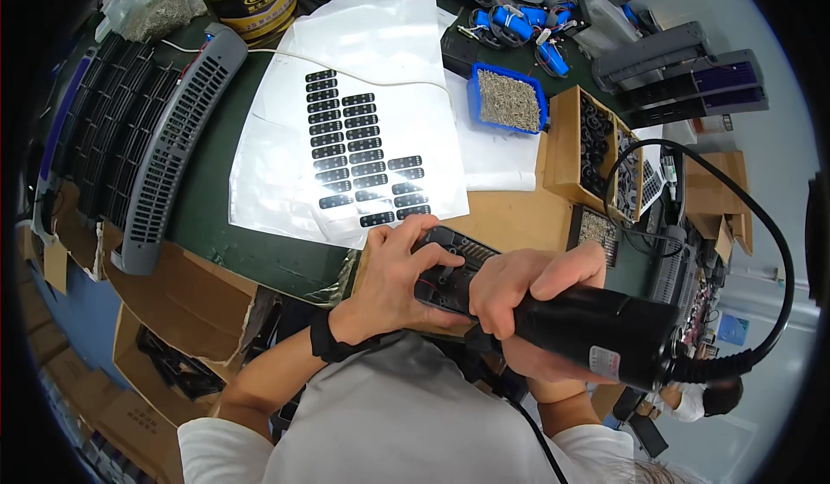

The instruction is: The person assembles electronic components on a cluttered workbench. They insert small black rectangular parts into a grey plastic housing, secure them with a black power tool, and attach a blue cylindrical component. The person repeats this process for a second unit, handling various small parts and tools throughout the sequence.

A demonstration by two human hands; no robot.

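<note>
My left hand (393, 283), a dark band at its wrist, grips a dark grey plastic housing (445, 287) near the table's front edge. Its fingers and thumb close over the housing's left side, one fingertip at the inside. A thin red wire shows inside the housing. My right hand (540, 289) is wrapped round a thick black electric screwdriver (605, 324) with a coiled cable end. The screwdriver lies tilted, its front end toward the housing; the tip is hidden behind my fingers. Just beyond the housing lies a white sheet (285, 164) bearing rows of black button labels (365, 155).
A blue tray of screws (508, 101) and a wooden box of small black parts (566, 134) stand behind to the right. Blue-wrapped batteries (512, 24) and a tin (251, 4) are at the back. Grey vented panels (177, 142) and a cardboard box (186, 307) flank the left. The screwdriver's cable (769, 224) arcs right.
</note>
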